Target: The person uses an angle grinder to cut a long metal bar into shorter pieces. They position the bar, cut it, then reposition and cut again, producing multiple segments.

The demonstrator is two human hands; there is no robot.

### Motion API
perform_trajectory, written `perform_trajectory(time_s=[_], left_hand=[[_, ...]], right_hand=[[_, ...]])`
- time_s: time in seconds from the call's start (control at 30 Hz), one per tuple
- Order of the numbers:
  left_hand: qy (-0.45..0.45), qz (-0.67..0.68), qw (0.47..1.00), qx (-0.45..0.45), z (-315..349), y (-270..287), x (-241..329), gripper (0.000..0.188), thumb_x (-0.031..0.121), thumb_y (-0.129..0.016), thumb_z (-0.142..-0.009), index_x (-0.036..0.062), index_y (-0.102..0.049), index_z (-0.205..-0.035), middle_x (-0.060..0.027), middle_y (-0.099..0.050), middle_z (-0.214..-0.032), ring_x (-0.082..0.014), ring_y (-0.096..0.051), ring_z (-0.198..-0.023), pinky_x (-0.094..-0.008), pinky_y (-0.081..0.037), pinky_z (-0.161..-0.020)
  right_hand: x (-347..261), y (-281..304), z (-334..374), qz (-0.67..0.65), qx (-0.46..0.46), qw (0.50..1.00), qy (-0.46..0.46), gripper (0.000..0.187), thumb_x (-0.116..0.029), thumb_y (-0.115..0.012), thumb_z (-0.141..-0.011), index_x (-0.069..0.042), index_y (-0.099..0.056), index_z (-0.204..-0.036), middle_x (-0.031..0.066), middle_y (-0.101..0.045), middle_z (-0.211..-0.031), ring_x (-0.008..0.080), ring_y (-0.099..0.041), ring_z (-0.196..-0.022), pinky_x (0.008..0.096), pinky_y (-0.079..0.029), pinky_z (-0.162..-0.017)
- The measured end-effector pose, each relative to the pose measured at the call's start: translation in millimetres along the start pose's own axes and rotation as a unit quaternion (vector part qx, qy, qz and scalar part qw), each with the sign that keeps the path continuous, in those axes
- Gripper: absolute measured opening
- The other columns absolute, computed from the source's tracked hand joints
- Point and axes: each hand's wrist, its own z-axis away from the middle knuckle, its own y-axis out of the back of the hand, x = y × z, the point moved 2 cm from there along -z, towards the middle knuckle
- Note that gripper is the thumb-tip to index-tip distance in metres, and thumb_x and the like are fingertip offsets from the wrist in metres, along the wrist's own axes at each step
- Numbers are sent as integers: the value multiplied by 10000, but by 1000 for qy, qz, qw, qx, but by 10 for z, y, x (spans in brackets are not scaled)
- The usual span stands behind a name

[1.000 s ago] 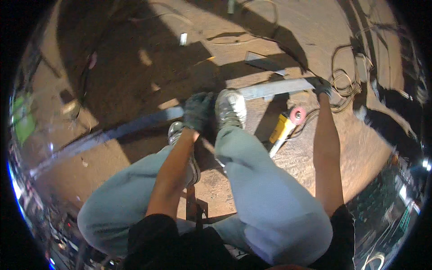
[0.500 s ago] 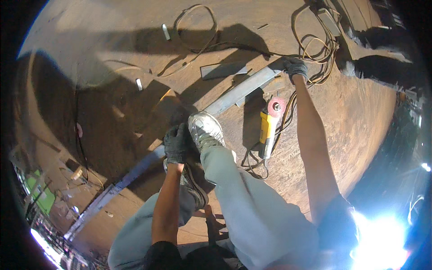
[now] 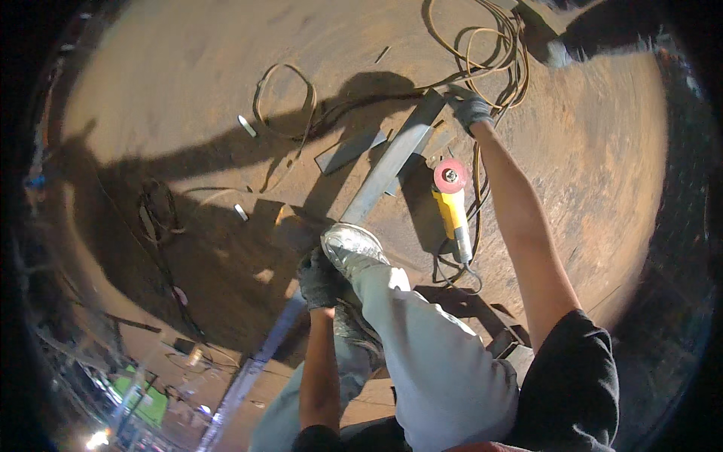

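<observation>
My feed has swung round: the long grey bar (image 3: 390, 166), which lay flatter across the view a second ago, now slants from seven o'clock to one o'clock. The grinder (image 3: 452, 211) has turned with it, so I judge the camera moved more than the bar, and the work sits much as it did.

Left to right along the bar, my gloved left hand (image 3: 320, 279) is at seven o'clock near centre, just by the shoe (image 3: 351, 239) planted on the bar. Its fingers are in shadow; I cannot tell whether they clamp the metal. My gloved right hand (image 3: 471, 109) is between one and two, fingertips at the bar's far end, though I cannot tell if they grip.

Around that, a green sheet (image 3: 147, 399) lies at eight o'clock, a small white stick (image 3: 241, 212) at nine, and a cable loop (image 3: 312, 90) at eleven. A flat plate (image 3: 350, 151) is at twelve, just left of the bar. The cable coil (image 3: 523, 68) at one crowds the bar's far end, and the grinder at three, its pink disc uppermost, takes up the floor between bar and right forearm. Another person's leg (image 3: 610, 34) shows at two.
</observation>
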Motion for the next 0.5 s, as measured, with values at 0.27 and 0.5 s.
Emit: perform_trajectory(time_s=[0.27, 0.5], left_hand=[[-62, -107, 992, -15, -949, 748, 1068, 312, 213, -660, -810, 85, -656, -1096, -166, -620, -1133, -350, -569, -1042, -433, -461, -894], [-272, -305, 881, -239, -2659, -348, 2798, 419, 266, -665, -814, 75, -578, -1177, -190, -614, -1086, -372, -568, -1053, -450, -466, -907]], right_hand=[[1575, 950, 1896, 353, 68, 906, -224, 783, -638, -519, -834, -198, -335, -1455, 138, -298, -1514, 342, -259, -1399, 489, -197, -1136], [1842, 697, 2102, 411, 75, 845, -334, 804, -631, -535, -806, -332, -230, -1487, 18, -185, -1574, 308, -204, -1429, 571, -130, -1123]])
